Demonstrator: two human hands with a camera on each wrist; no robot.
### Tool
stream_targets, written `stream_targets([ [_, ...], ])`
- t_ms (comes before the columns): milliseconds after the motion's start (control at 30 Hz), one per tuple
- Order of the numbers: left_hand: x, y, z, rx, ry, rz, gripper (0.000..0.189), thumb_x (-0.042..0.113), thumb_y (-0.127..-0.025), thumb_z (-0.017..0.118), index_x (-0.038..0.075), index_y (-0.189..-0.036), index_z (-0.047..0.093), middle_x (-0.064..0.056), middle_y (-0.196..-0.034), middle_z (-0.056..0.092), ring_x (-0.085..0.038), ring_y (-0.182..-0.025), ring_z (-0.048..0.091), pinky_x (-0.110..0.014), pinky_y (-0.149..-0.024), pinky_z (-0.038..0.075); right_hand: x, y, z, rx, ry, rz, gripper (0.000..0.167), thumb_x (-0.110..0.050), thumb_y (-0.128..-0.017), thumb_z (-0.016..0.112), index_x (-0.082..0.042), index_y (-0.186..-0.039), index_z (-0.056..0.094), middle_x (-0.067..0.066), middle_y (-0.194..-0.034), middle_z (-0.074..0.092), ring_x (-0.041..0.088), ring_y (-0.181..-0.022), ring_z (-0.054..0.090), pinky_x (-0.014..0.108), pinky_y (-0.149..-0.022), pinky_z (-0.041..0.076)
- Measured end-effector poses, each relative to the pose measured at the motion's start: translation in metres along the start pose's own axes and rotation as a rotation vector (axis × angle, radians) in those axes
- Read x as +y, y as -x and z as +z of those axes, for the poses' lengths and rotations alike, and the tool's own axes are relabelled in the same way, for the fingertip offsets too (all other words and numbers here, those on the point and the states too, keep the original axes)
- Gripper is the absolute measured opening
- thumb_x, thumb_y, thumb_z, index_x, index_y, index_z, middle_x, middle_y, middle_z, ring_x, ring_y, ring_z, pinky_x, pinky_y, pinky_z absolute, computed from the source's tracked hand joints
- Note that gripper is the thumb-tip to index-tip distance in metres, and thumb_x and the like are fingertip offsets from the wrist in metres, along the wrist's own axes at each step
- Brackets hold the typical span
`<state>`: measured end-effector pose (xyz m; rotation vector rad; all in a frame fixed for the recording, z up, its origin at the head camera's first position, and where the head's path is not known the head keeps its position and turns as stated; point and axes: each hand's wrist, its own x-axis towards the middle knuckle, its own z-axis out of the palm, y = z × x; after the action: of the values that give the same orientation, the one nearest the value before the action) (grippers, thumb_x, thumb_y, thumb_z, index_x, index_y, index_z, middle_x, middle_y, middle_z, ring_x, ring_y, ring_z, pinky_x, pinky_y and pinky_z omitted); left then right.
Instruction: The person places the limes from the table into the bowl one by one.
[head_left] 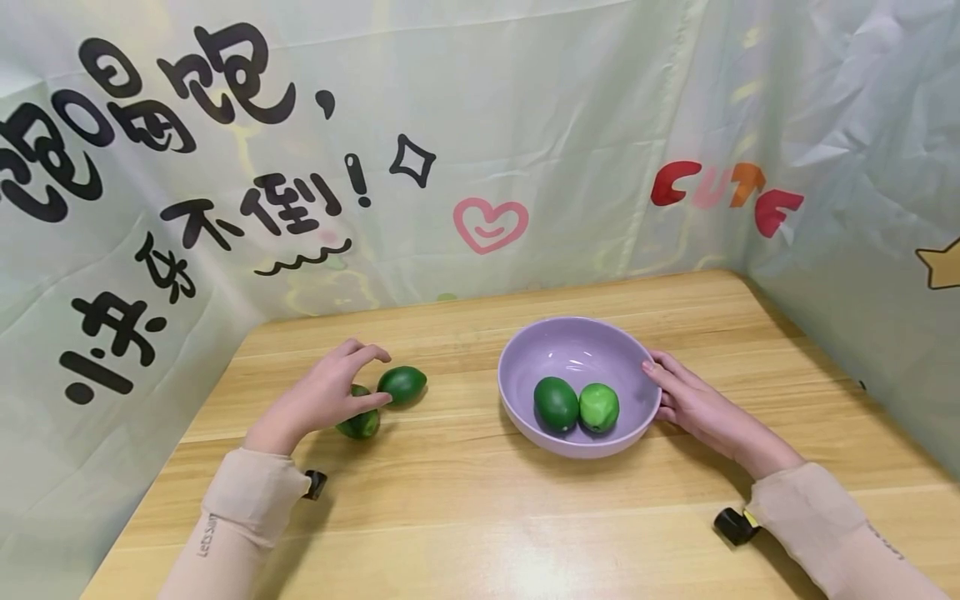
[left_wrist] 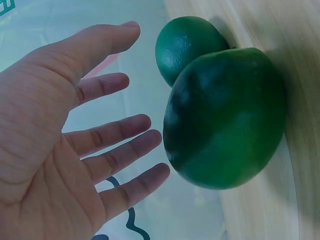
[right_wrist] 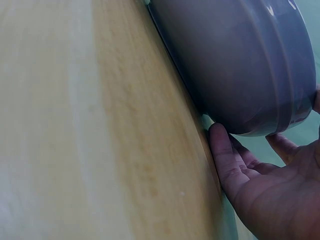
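Note:
My left hand hovers over the left part of the table, thumb and fingers spread and nothing between them. Under it lies a dark green rounded fruit, partly hidden by the hand. Just beyond is a pointed, lime-like green fruit. In the left wrist view the nearer fruit looks large, close to the fingertips. My right hand grips the right side of a purple bowl, thumb at the rim and fingers against the outer wall. Inside sit a dark green oval fruit and a lighter green fruit.
The wooden table carries the bowl and the loose fruits. A printed cloth with lettering and a pink heart hangs behind and along both sides. Black wrist cameras stick out below the sleeves.

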<state>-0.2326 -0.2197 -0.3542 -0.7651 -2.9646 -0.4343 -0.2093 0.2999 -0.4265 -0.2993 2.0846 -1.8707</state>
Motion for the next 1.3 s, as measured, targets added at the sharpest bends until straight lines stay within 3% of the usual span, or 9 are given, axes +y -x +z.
stream_targets([
  [167, -0.006, 0.004, 0.001, 0.011, 0.004, -0.004, 0.049, 0.031, -0.094, 0.085, 0.011, -0.135, 0.066, -0.017, -0.128, 0.064, -0.035, -0.112, 0.066, -0.058, -0.099, 0.056, 0.0, 0.0, 0.0, 0.0, -0.002, 0.002, 0.069, -0.038, -0.119, 0.029, 0.004, -0.167, 0.004, 0.04, -0.164, 0.023, -0.004, -0.115, 0.063, 0.02, -0.094, 0.058],
  [567, -0.011, 0.01, 0.003, 0.013, -0.001, 0.0, 0.045, 0.03, -0.092, 0.086, 0.012, -0.13, 0.069, -0.018, -0.125, 0.066, -0.037, -0.111, 0.067, -0.06, -0.097, 0.056, 0.0, 0.0, -0.001, 0.003, 0.004, 0.003, 0.07, -0.039, -0.119, 0.029, 0.004, -0.168, 0.004, 0.039, -0.165, 0.023, -0.006, -0.115, 0.062, 0.02, -0.094, 0.058],
  [833, -0.013, 0.014, 0.007, -0.018, 0.02, -0.041, 0.049, 0.032, -0.091, 0.087, 0.01, -0.132, 0.069, -0.021, -0.131, 0.066, -0.042, -0.119, 0.065, -0.062, -0.102, 0.055, 0.0, 0.0, 0.0, 0.004, -0.001, -0.002, 0.069, -0.038, -0.119, 0.03, 0.004, -0.168, 0.005, 0.039, -0.164, 0.023, -0.006, -0.115, 0.062, 0.02, -0.095, 0.058],
  [1300, -0.017, 0.02, 0.011, -0.029, 0.028, -0.073, 0.055, 0.036, -0.088, 0.09, 0.01, -0.132, 0.069, -0.021, -0.128, 0.066, -0.037, -0.114, 0.066, -0.06, -0.098, 0.057, 0.0, 0.0, 0.0, 0.001, 0.001, -0.002, 0.069, -0.038, -0.119, 0.029, 0.004, -0.168, 0.004, 0.039, -0.165, 0.022, -0.005, -0.115, 0.063, 0.02, -0.095, 0.057],
])
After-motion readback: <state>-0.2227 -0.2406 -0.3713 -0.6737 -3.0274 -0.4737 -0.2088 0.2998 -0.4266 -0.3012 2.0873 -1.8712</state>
